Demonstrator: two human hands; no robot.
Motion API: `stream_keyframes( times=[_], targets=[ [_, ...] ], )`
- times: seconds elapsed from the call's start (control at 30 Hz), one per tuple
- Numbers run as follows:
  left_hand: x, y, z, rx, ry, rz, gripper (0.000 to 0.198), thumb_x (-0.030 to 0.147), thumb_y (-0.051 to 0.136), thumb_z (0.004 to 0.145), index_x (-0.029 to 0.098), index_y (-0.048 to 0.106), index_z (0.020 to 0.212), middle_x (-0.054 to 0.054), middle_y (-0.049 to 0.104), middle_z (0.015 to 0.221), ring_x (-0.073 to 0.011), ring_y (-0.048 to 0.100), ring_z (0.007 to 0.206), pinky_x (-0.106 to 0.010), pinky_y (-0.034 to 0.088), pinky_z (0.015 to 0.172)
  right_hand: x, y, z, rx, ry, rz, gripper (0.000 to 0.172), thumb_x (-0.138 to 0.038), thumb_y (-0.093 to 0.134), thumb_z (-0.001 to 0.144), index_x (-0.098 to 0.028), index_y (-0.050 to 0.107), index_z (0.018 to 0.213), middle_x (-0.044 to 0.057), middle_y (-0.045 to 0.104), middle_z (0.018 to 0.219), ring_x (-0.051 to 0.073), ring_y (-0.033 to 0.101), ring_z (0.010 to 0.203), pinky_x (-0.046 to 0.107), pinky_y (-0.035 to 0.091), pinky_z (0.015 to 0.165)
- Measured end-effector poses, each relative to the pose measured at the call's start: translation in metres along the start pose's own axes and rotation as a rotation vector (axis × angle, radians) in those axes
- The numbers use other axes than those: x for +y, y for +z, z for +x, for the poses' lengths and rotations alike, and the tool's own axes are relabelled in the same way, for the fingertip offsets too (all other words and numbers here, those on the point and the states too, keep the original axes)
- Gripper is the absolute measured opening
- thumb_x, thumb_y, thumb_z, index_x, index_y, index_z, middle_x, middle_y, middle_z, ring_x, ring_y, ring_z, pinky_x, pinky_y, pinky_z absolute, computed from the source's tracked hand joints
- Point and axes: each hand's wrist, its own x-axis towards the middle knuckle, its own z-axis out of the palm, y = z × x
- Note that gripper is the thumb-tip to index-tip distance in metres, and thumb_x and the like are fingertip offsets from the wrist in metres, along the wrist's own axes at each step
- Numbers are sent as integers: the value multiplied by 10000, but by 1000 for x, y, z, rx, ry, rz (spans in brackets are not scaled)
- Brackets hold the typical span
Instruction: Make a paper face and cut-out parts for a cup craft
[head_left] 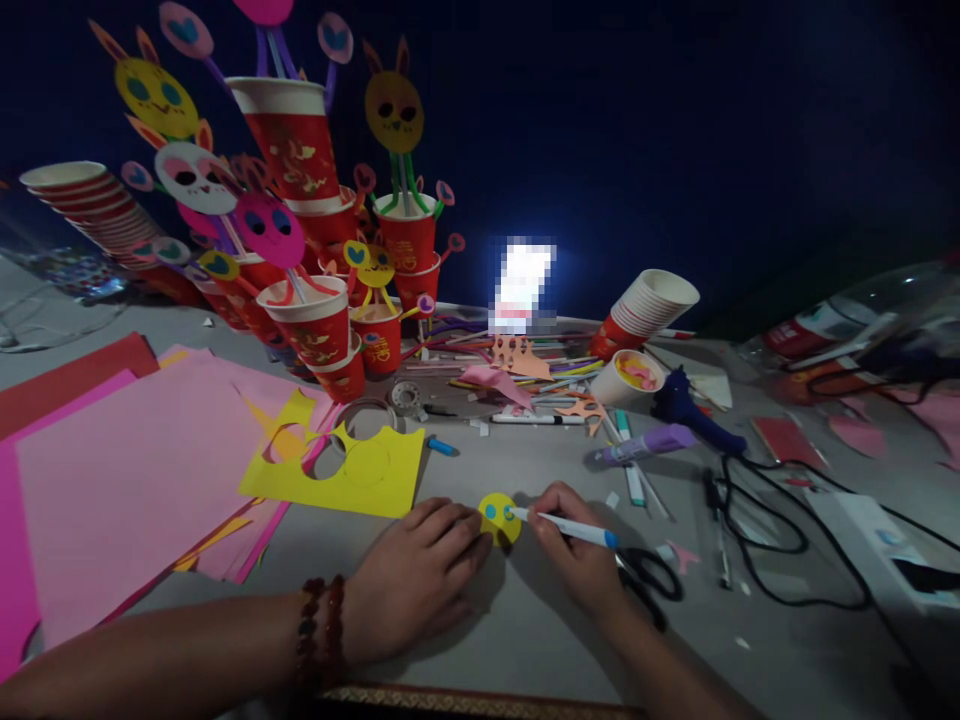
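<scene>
A small yellow paper circle (pixel 496 533) lies flat on the table and bears two blue dots like eyes. My left hand (pixel 420 570) rests palm down beside it, its fingertips at the circle's left edge. Its fingers are stretched out over the table, and the thumb is mostly hidden. In my right hand (pixel 581 560) is a slim white marker (pixel 566 525) with a blue end. The marker's tip meets the right-hand blue dot. Its blue cap (pixel 441 446) lies off to the left. Black-handled scissors (pixel 664 575) sit partly behind my right hand.
Left lie a cut yellow sheet (pixel 390 465) and pink paper (pixel 127 480). Red paper cups (pixel 307 325) with animal-faced figures stand behind. A glowing screen (pixel 523 285), stacked cups (pixel 649 310), a purple marker (pixel 651 443), a blue glue gun (pixel 694 410) and black cable (pixel 795 600) are farther off.
</scene>
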Motion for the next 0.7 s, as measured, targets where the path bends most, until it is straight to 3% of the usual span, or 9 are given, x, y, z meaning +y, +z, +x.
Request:
stream_keyframes(
  times=[0.7],
  targets=[
    [0,0,1,-10,7,8,595,493,604,889,144,469,1351,-104,539,1350,-279,460,1246,-433,319,1087,2,0,-1,-7,-10,-1,197,-265,518,859,-230,483,669,-45,470,590,141,438,540,245,344,513]
  ],
)
